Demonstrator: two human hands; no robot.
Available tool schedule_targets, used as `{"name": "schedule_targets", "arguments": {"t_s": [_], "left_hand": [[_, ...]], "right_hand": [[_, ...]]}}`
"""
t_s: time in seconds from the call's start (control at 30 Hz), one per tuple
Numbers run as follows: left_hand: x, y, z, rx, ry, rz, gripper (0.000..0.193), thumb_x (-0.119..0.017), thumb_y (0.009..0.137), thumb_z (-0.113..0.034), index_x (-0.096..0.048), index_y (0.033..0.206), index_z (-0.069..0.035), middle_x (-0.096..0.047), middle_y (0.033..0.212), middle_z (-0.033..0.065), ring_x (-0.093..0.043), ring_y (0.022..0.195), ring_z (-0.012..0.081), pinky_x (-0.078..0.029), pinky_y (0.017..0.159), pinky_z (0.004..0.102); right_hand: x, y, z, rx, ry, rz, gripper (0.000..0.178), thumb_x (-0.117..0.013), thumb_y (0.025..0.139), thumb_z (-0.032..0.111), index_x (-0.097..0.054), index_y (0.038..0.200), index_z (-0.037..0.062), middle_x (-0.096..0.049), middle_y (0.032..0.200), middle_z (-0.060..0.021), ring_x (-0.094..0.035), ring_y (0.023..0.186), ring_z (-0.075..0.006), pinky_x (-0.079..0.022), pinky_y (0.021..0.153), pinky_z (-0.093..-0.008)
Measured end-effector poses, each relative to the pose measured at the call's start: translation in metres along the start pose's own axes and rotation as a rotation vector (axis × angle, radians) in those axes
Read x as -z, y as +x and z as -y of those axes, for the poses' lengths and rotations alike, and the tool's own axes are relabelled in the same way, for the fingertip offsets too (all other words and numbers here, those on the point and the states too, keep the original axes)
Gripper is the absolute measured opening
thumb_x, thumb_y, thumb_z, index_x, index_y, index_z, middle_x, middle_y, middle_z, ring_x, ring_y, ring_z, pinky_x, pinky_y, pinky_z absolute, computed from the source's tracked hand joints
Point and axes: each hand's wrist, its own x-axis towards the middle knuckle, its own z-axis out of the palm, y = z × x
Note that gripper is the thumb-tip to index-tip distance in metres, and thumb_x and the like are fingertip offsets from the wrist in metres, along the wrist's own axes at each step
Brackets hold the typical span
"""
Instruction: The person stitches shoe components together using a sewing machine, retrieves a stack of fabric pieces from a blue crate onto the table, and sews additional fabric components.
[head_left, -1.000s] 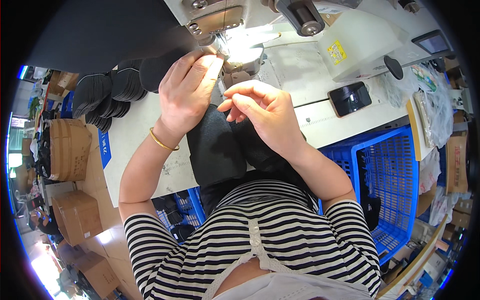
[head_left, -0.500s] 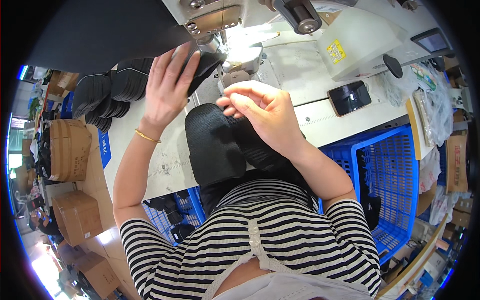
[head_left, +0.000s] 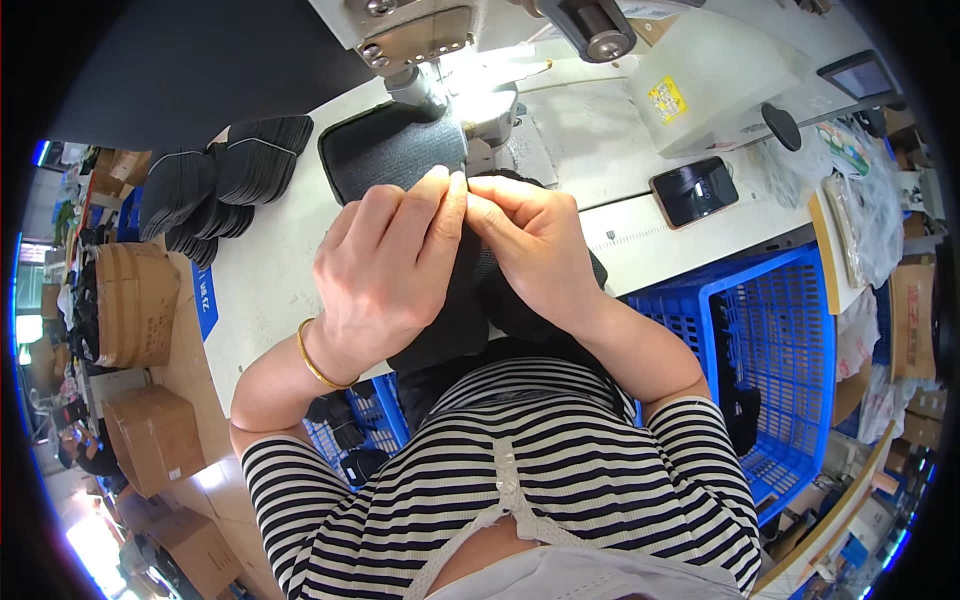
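Observation:
A black fabric piece [head_left: 385, 150] with a rounded corner and a raised edge lies beneath the sewing machine's needle area [head_left: 425, 88], under a bright lamp. At its near edge, my left hand [head_left: 385, 270] pinches the cloth, fingers together. My right hand [head_left: 535, 245] meets it there, thumb and forefinger pressed on the same edge; the two sets of fingertips almost touch. More black fabric [head_left: 435, 335] hangs below my hands toward my lap, partly covered by them. What lies right between the fingertips is too small to make out.
Bundles of black cut pieces [head_left: 262, 160] sit at the table's left. A phone [head_left: 695, 192] lies on the right of the white table [head_left: 260, 300]. A blue plastic crate [head_left: 775, 370] stands right of my lap. The machine's dark panel [head_left: 210, 65] overhangs the upper left.
My left hand has come down and right from beside the needle to join my right hand, which now pinches the fabric edge. The black piece now lies flatter and more exposed by the needle.

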Motion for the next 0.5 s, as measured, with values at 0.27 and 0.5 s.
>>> {"name": "schedule_targets", "arguments": {"t_s": [0.27,0.5], "left_hand": [[-0.012,0.006,0.007,0.106,0.033,0.067,0.032,-0.066,0.062,-0.001,-0.071,0.094,0.000,-0.067,0.095,0.0054,-0.061,0.077,0.0184,-0.050,0.063,0.0293],[-0.023,0.015,0.021,0.022,0.089,-0.037,0.034,-0.065,0.059,-0.007,-0.067,0.092,0.001,-0.063,0.091,0.0044,-0.055,0.074,0.0157,-0.045,0.057,0.0268]], "right_hand": [[0.004,0.009,0.002,-0.005,-0.012,0.000,0.020,-0.057,0.096,0.013,-0.063,0.088,-0.0047,-0.053,0.066,0.0041,-0.045,0.062,-0.0008,-0.041,0.053,-0.0209],[0.002,0.020,-0.001,0.000,0.120,0.000,0.023,-0.056,0.096,0.013,-0.063,0.083,-0.0054,-0.056,0.067,0.0005,-0.052,0.064,-0.0031,-0.054,0.059,-0.0244]]}}
